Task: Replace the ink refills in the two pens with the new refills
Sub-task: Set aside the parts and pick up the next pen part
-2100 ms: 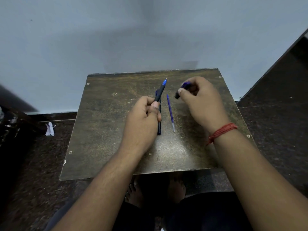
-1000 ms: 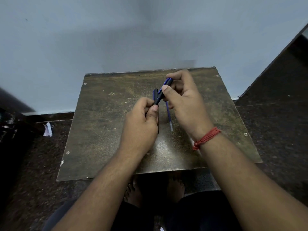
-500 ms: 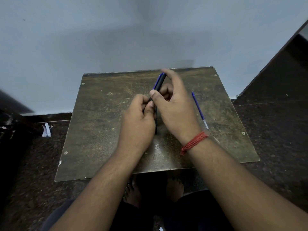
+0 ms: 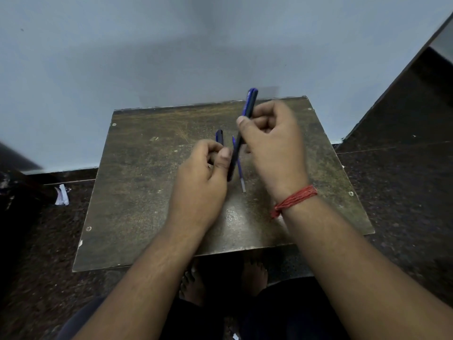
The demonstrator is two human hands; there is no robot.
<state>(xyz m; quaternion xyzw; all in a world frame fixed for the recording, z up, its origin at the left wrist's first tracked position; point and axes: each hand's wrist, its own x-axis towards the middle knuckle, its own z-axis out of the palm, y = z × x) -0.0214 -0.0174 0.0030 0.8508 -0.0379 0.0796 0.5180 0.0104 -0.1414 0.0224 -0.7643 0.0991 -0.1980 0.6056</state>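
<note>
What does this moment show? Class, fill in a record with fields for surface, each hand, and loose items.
surface: worn dark board, low over the floor
right hand: holds a blue-black pen, tilted, upper end away from the person
left hand: curled, thumb at the pen's lower end
second pen: on the board, mostly hidden behind the left hand
refill: thin, blue, flat on the board between the hands
wrist: red thread on the right
</note>
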